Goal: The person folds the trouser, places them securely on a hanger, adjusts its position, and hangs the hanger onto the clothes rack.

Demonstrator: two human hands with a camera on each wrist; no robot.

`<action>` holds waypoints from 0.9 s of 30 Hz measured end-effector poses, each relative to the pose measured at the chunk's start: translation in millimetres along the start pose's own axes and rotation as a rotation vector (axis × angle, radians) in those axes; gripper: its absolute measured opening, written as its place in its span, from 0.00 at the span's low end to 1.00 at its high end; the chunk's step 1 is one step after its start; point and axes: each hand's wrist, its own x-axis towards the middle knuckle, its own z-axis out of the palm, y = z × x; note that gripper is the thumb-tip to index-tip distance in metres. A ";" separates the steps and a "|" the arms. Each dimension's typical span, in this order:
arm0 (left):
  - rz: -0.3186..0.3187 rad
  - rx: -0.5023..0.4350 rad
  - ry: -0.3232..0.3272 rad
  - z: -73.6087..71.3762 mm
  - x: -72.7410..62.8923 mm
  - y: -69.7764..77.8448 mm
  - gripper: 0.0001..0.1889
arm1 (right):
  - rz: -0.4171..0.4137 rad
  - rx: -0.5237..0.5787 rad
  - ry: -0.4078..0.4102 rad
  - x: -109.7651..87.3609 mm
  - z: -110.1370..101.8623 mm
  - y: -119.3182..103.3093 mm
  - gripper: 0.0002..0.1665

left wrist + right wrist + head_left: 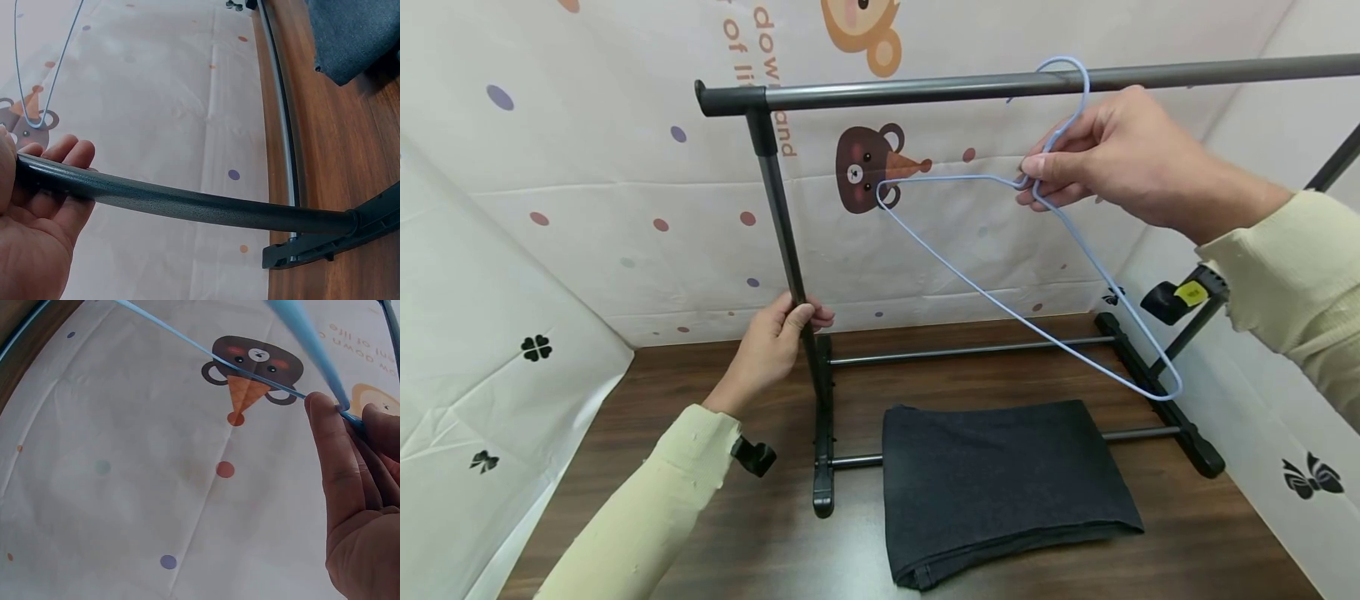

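A light blue clothes hanger (977, 288) has its hook looped over the top bar of a black garment rack (917, 90). My right hand (1120, 158) pinches the hanger at its neck, just below the hook; in the right wrist view the thumb and fingers (337, 444) close on the blue wire. Lower down, my left hand (772, 342) grips the rack's left upright (782, 225), thumb in front. The left wrist view shows the fingers (74, 209) curled round that post. Folded dark trousers or similar dark cloth (1000, 492) lie below the hanger.
The rack's feet (823, 425) stand on a brown wooden surface (737, 533), joined by two thin lower rods (955, 354). A printed white sheet (625, 125) hangs close behind the rack. White panels (460, 333) flank both sides. The cloth overlaps the front rod.
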 end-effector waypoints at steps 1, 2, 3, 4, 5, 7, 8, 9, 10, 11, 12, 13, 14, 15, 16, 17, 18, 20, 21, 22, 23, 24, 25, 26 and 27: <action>-0.001 0.001 -0.001 -0.1 -0.1 0.1 0.17 | -0.005 -0.003 0.005 -0.5 -0.3 -1.2 0.19; -0.003 0.002 -0.002 -0.3 -0.2 0.2 0.17 | -0.008 -0.010 0.009 -1.2 -0.7 -2.3 0.19; -0.003 0.001 -0.002 -0.3 -0.3 0.1 0.17 | -0.006 -0.012 0.014 -1.8 -1.3 -3.5 0.19; -0.003 0.000 -0.003 -0.4 -0.4 0.2 0.17 | -0.006 -0.019 0.017 -2.5 -1.8 -4.7 0.19; -0.004 -0.002 -0.003 -0.5 -0.5 0.4 0.17 | -0.004 -0.023 0.020 -2.9 -2.3 -5.9 0.19; -0.006 -0.007 -0.004 -0.6 -0.7 0.7 0.17 | -0.005 -0.024 0.025 -4.0 -3.6 -8.1 0.19; -0.007 -0.009 -0.004 -0.5 -0.8 0.7 0.17 | -0.008 -0.028 0.029 -4.6 -4.3 -9.1 0.19; -0.008 -0.011 -0.003 -0.6 -0.6 0.4 0.17 | -0.012 -0.028 0.033 -5.0 -4.9 -10.3 0.19; -0.008 -0.009 -0.003 -0.8 -0.4 0.4 0.17 | -0.015 -0.025 0.036 -5.5 -5.6 -11.4 0.19; -0.007 -0.009 -0.002 -0.9 -0.1 0.2 0.17 | -0.018 -0.017 0.039 -6.0 -6.3 -12.4 0.18; -0.007 -0.008 -0.002 -1.1 0.2 0.0 0.17 | -0.023 -0.014 0.042 -6.7 -7.0 -13.3 0.17; -0.007 -0.006 -0.002 -0.9 0.3 -0.3 0.17 | -0.029 -0.012 0.046 -7.6 -7.6 -13.7 0.16; -0.007 -0.005 -0.002 -0.7 0.4 -0.5 0.17 | -0.031 -0.005 0.049 -8.4 -8.2 -14.2 0.16; -0.007 -0.005 -0.002 -0.6 0.6 -0.7 0.17 | -0.032 0.003 0.052 -9.1 -8.6 -14.8 0.15; -0.007 -0.004 -0.003 -0.5 0.7 -0.9 0.17 | -0.033 0.005 0.056 -9.9 -9.0 -15.4 0.15; -0.008 -0.005 -0.003 -0.4 0.8 -1.2 0.17 | -0.033 0.010 0.060 -10.7 -9.2 -16.1 0.14; -0.008 -0.005 -0.003 -0.4 0.9 -1.4 0.17 | -0.032 0.013 0.064 -11.5 -9.2 -16.7 0.14; -0.009 -0.005 -0.004 -0.6 0.9 -1.5 0.17 | -0.026 0.018 0.073 -13.7 -9.0 -18.0 0.14; -0.009 -0.004 -0.003 -0.6 1.0 -1.7 0.17 | -0.026 0.021 0.076 -14.9 -8.8 -18.5 0.14; -0.010 -0.003 -0.003 -0.7 1.0 -1.7 0.17 | -0.022 0.021 0.079 -16.2 -8.6 -18.9 0.15; -0.010 -0.003 -0.002 -0.6 1.1 -2.0 0.17 | -0.019 0.029 0.082 -17.3 -8.4 -19.2 0.15; -0.010 -0.003 -0.002 -0.6 1.2 -2.0 0.17 | -0.017 0.040 0.086 -18.4 -8.2 -19.3 0.14; -0.012 -0.002 -0.001 -0.5 1.2 -1.9 0.17 | -0.019 0.048 0.089 -19.3 -8.2 -19.3 0.13; -0.014 -0.002 -0.001 -0.5 1.2 -1.8 0.17 | -0.025 0.057 0.091 -20.1 -8.3 -19.2 0.13; -0.017 -0.004 -0.002 -0.7 1.3 -1.9 0.17 | -0.028 0.066 0.093 -20.6 -8.3 -18.9 0.12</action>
